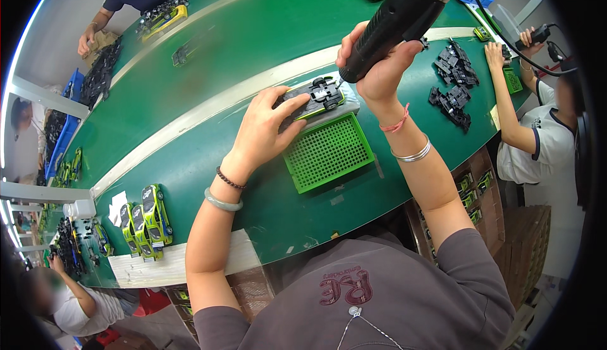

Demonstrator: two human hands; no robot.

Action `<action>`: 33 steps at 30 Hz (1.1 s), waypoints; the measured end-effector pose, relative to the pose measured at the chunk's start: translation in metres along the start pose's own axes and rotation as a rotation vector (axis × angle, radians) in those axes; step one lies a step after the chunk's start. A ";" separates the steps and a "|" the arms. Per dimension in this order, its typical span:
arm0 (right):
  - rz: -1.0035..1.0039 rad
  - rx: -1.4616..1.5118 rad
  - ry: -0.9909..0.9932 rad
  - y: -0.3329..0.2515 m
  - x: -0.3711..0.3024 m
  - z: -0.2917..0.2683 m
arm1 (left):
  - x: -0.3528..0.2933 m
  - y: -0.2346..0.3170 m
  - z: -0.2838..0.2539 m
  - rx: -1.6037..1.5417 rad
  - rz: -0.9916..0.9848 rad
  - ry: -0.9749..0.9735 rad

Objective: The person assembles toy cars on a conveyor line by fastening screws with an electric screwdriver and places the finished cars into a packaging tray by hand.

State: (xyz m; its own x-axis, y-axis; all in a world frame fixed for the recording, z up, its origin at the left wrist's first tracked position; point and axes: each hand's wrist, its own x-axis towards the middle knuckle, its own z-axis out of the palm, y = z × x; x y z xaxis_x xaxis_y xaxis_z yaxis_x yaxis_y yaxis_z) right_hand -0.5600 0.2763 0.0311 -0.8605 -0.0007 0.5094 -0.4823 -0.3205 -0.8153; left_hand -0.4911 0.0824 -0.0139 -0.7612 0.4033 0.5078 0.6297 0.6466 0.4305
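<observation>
My left hand [269,119] grasps an upturned toy car [324,95] over the counter [272,208]; my right hand [381,65] clenches a black power screwdriver [399,18]; a green basket [330,154] sits nearby.

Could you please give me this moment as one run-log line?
left hand: holding upturned toy car | right hand: gripping black power tool, tip close to car | green basket: near car

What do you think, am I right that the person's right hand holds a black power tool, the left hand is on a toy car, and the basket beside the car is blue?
Not quite: the basket is green, as the head view shows. The right hand does hold a black power tool, and the left hand is on a toy car.
</observation>
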 end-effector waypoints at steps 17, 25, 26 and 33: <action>-0.051 -0.061 -0.135 0.020 0.004 0.010 | 0.001 -0.001 0.000 -0.027 0.008 -0.016; 0.021 -0.042 -0.126 0.018 0.006 0.010 | 0.000 0.000 -0.003 -0.034 -0.022 -0.059; 0.019 -0.041 -0.126 0.018 0.006 0.010 | 0.001 0.000 -0.003 -0.042 -0.023 -0.062; 0.040 0.045 -0.037 -0.017 -0.010 0.020 | -0.001 -0.003 0.000 -0.035 -0.022 -0.036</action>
State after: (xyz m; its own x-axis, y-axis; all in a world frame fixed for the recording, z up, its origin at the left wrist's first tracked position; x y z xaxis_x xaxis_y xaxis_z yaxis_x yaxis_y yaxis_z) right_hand -0.5399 0.2627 0.0451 -0.8721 -0.0495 0.4868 -0.4386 -0.3621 -0.8225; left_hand -0.4923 0.0799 -0.0157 -0.7796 0.4126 0.4711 0.6173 0.6328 0.4674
